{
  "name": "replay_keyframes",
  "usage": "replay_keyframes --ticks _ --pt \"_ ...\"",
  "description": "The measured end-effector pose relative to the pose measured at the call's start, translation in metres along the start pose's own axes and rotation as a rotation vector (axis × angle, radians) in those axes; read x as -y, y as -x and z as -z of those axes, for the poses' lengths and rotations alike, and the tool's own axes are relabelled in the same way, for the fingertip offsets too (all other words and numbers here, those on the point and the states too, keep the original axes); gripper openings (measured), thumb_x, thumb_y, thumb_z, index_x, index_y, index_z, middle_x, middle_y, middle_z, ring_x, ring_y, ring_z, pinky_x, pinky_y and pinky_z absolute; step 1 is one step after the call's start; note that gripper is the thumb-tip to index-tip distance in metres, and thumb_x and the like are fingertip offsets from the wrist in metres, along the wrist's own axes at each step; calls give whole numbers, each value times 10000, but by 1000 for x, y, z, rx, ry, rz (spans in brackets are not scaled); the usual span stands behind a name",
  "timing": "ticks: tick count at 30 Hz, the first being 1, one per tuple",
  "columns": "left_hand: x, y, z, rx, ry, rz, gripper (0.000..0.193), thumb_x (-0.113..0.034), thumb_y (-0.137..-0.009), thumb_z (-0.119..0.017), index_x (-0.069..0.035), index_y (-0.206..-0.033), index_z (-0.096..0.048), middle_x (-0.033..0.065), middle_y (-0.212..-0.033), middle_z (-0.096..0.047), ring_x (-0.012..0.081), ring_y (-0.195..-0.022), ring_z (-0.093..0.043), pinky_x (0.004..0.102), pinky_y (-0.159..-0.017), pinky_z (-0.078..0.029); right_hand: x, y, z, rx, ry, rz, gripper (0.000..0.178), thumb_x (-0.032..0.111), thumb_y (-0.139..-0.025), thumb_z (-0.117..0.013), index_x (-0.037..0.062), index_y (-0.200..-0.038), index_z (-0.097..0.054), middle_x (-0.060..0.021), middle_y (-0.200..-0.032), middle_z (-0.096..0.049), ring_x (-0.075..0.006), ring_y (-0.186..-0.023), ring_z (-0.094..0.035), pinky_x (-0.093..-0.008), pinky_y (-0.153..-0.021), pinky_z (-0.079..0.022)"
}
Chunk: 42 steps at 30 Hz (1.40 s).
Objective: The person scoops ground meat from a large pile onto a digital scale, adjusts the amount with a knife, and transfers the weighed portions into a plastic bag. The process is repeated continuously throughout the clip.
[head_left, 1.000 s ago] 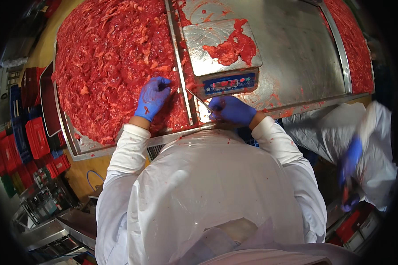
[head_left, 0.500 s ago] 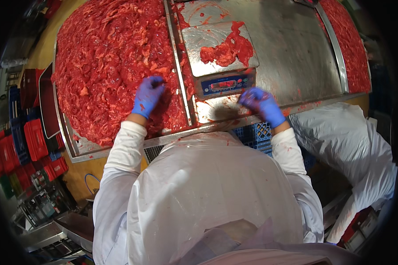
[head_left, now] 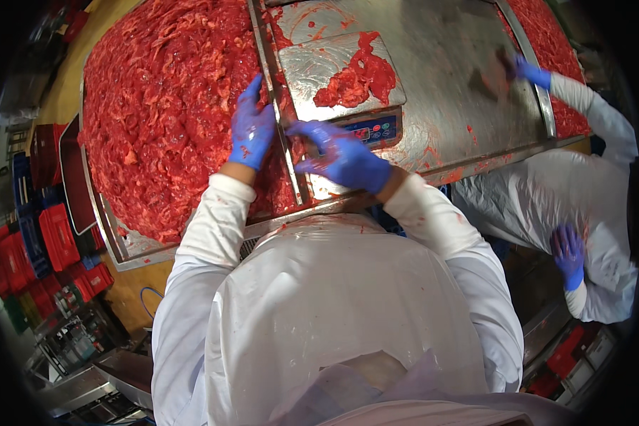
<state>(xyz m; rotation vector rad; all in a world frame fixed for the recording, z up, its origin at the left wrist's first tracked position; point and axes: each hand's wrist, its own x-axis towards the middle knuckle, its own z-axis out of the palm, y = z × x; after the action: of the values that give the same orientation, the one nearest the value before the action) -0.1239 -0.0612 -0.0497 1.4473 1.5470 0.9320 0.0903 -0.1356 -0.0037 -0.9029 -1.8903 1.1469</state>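
Observation:
My left hand [head_left: 252, 131], in a blue glove, is over the right edge of a heap of raw red meat [head_left: 167, 113]. Its fingers stretch upward, apart, with nothing in them. Across the metal divider rail [head_left: 280, 117] from it, my right hand [head_left: 348, 155], also gloved in blue, reaches leftward with thumb and fingers spread, empty and slightly blurred. It partly covers the front panel [head_left: 380, 129] of a scale. On the scale's steel plate [head_left: 302, 67] lies a flat, ragged piece of meat [head_left: 362, 82].
A co-worker's gloved hand [head_left: 532, 72] is beside a blurred dark object [head_left: 505, 64] at the right; their other hand [head_left: 568, 252] is by their apron. More meat [head_left: 539, 42] lies beyond the right rail. Red crates [head_left: 58, 234] stand on the left.
My right hand has swung left, from the right of the scale's panel toward the divider. My left hand has shifted slightly right and its fingers have straightened. The co-worker's hands have come into view.

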Motion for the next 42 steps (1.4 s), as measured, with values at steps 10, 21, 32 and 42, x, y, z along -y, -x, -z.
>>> replay_keyframes --ticks 10,21,32,42 --pt "-1 118 83 334 -959 69 365 -125 -852 -724 -105 -1215 -683 237 -1260 -628 442 -1153 -628 489 -1010 -531 -110 -55 134 -603 491 -419 587 280 -961 -745 -2 -1419 -509 -210 -1379 -626 -354 -1290 -604 -404 -1080 -477" --pt "-90 43 88 377 -417 -192 112 -104 -849 -697 -27 -911 -644 177 -865 -672 341 -793 -659 411 -714 -517 -67 160 23 -396 599 -511 663 231 -892 -797 2 -1444 -510 -224 -1317 -632 -379 -1230 -628 -449 -1044 -509" --pt "-51 -40 17 202 -267 -175 347 -238 -782 -792 -92 -1093 -742 161 -1080 -672 340 -1049 -681 428 -956 -543 -85 179 29 -637 27 -591 527 182 -930 -770 -4 -1372 -551 -173 -1249 -675 -272 -1153 -674 -379 -993 -532" --pt "-81 -31 -43 333 -712 -356 320 -244 -781 -725 -53 -1031 -670 173 -1138 -660 376 -1138 -619 472 -983 -509 -35 58 62 -215 -186 -648 268 155 -930 -783 33 -1145 -680 -13 -883 -665 -89 -825 -619 -261 -769 -532"
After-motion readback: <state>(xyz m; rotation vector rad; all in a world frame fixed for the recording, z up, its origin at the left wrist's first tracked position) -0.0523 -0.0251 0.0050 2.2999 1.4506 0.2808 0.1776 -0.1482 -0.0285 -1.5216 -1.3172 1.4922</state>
